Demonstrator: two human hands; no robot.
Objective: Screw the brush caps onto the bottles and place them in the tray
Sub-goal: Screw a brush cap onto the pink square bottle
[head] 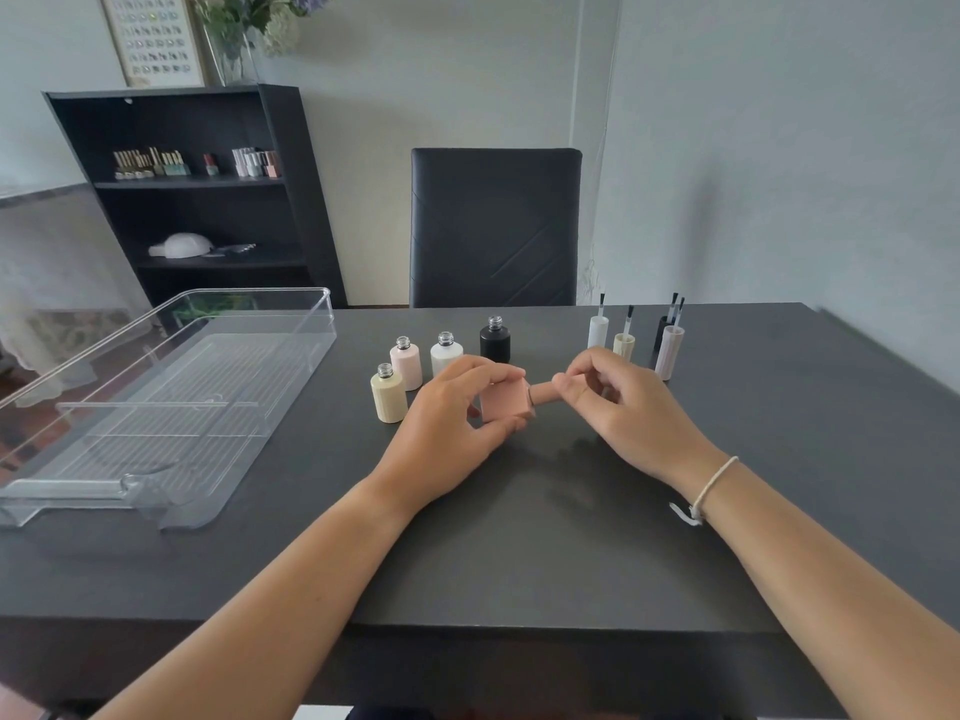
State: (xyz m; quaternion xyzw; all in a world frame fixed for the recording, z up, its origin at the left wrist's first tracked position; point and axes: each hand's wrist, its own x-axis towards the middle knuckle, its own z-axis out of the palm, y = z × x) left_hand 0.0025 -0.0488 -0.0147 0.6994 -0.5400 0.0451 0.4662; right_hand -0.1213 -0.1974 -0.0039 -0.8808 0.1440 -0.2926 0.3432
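My left hand [457, 407] holds a salmon-pink bottle [505, 401] on its side above the dark table. My right hand [613, 402] pinches the matching pink brush cap [543, 393], which sits at the bottle's neck. Behind my left hand stand several uncapped bottles: cream [388, 394], pale pink [406, 363], white [445, 353] and black [494, 340]. Behind my right hand several brush caps stand with bristles up: white [597, 330], cream [623, 344], black [662, 330] and pale pink [669, 350]. The clear plastic tray [171, 407] lies on the left with nothing in it.
A black chair [493, 228] stands behind the table's far edge. A black shelf unit [197, 189] with small bottles stands at the back left. The table's front edge [467, 628] runs under my forearms.
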